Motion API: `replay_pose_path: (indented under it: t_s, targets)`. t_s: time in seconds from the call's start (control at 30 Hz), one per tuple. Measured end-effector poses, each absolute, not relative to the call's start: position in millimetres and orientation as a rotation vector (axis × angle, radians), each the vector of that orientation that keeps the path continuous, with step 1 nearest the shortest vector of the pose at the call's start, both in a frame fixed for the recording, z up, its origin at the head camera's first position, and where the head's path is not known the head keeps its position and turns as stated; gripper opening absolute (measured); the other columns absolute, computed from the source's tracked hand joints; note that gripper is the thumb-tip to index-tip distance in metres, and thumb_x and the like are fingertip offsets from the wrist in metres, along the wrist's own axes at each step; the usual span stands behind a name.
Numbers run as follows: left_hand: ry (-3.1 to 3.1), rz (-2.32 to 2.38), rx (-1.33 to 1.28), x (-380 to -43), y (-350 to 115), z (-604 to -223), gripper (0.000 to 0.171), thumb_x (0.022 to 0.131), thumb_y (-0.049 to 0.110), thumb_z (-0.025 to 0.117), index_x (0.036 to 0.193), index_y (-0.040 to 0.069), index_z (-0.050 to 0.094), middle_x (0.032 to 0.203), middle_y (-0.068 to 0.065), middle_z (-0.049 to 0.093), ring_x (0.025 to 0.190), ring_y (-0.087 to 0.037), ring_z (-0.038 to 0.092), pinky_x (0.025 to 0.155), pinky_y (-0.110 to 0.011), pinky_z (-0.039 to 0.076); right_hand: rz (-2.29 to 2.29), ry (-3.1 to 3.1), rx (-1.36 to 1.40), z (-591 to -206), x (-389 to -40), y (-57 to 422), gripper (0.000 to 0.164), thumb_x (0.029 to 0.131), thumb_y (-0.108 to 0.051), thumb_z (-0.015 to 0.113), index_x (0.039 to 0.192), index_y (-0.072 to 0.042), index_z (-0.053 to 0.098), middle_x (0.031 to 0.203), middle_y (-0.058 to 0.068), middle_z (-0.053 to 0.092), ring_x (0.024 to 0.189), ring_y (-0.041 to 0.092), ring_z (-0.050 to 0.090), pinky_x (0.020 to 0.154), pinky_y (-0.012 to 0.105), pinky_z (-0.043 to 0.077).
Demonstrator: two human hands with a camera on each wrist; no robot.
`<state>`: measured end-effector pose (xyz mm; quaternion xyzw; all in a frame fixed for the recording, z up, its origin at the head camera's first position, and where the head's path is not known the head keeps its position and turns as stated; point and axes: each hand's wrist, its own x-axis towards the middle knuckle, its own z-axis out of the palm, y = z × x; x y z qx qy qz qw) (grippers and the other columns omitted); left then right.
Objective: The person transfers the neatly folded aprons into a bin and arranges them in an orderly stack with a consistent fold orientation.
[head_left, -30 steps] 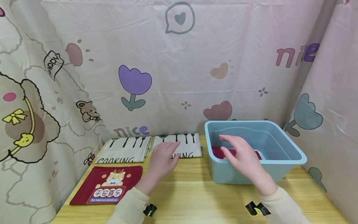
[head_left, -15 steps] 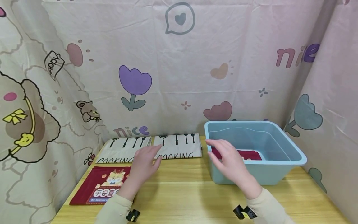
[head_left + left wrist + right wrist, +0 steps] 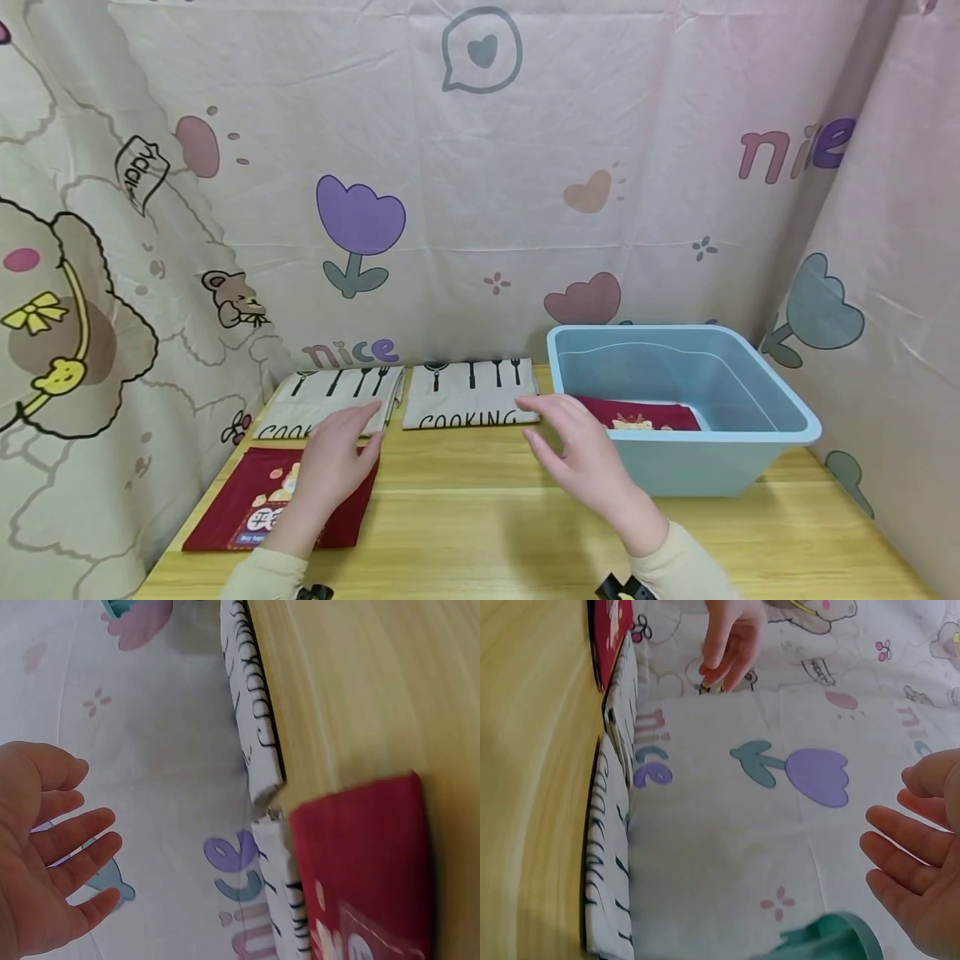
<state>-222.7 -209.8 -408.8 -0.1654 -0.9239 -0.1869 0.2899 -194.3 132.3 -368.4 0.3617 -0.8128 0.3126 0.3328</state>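
Note:
My left hand [image 3: 333,461] hovers over the red folded cloth [image 3: 225,508] with a cartoon print at the left of the table, its fingers loosely bent and holding nothing. In the left wrist view the palm and fingers [image 3: 67,847] are seen apart from any object. My right hand [image 3: 585,458] is in the air in front of the blue bin's left side, also with nothing in it. Inside the blue bin [image 3: 735,462] lies another red printed cloth [image 3: 660,417], partly hidden by the front rim. Two white folded cloths, the left one [image 3: 322,392] and the right one [image 3: 472,392], lie at the back.
The light wooden table [image 3: 442,533] carries all of these things. A printed curtain [image 3: 480,183] hangs behind it and at both sides. The bin's walls rise well above the tabletop on the right.
Both hands have moved left and toward the near side: the left from in front of the white cloths to above the red cloth, the right from over the bin to beside it.

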Motion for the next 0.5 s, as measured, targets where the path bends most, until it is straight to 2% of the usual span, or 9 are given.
replay_pose_path:
  t_s: [0.17,0.5]
  targets:
    - [-2.54,-0.523,-0.378,-217.5,-224.4,-412.7,0.047,0.086,0.011,0.074,0.131,0.001,0.062,0.124,-0.02,0.064,0.116,-0.04,0.056,0.099,-0.059,0.039,0.844,-2.113,0.976,-375.9,-192.4,117.8,0.044,0.084,-0.001,0.073,0.126,-0.005,0.063,0.119,0.003,0.067,0.111,0.022,0.061,0.094,0.04,0.051]
    - [-2.616,-0.487,-0.265,-212.0,-257.0,-423.1,0.046,0.086,0.012,0.072,0.128,-0.002,0.062,0.123,-0.026,0.063,0.115,-0.046,0.055,0.094,-0.065,0.039,0.915,-2.198,1.001,-396.1,-189.9,86.2,0.035,0.088,-0.009,0.073,0.122,-0.005,0.064,0.117,0.003,0.068,0.111,0.021,0.061,0.095,0.038,0.05]
